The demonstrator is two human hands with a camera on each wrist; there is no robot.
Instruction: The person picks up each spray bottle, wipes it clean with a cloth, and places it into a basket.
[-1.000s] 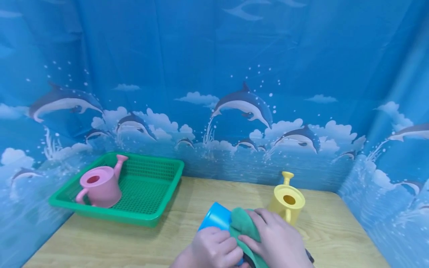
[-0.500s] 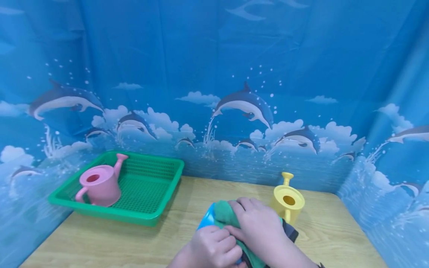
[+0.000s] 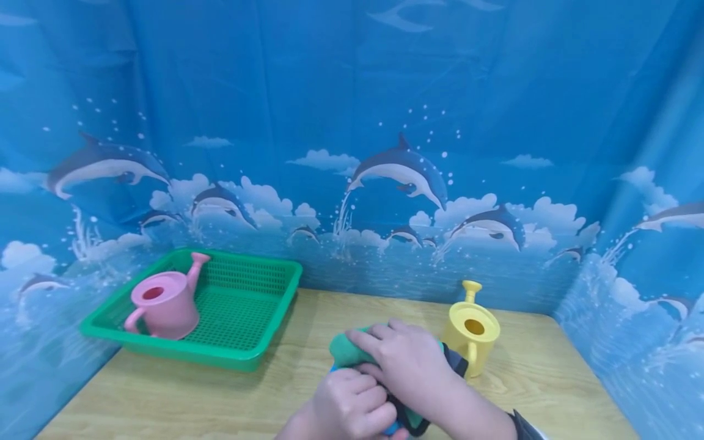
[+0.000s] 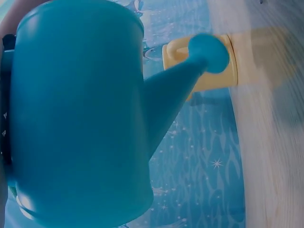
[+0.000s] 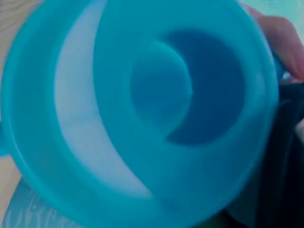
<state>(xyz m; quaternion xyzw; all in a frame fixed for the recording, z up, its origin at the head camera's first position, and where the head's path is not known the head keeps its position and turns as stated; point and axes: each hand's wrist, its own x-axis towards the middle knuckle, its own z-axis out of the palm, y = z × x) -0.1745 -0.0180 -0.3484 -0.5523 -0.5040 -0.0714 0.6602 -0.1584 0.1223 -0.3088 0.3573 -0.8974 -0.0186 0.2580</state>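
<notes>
A blue watering can (image 4: 80, 114) is mostly hidden by the hands in the head view, while its body and spout fill much of the left wrist view. My left hand (image 3: 352, 403) has its fingers curled and grips the can, apparently by the handle. Over the can's end lies a green cloth (image 3: 343, 349) with a dark edge. My right hand (image 3: 409, 363) holds this cloth against the can, fingers bent over it and thumb toward the left hand. In the right wrist view the round opening of the can faces the camera.
A yellow watering can (image 3: 473, 336) stands just right of the right hand, close to the wrist. On the left, a green basket (image 3: 275, 318) contains a pink watering can (image 3: 167, 308). Behind the wooden table (image 3: 220, 403) hangs a blue dolphin-print curtain (image 3: 352, 91).
My right hand and the cloth have moved leftward and slightly up over the can, covering more of the blue. The left hand has stayed nearly in place.
</notes>
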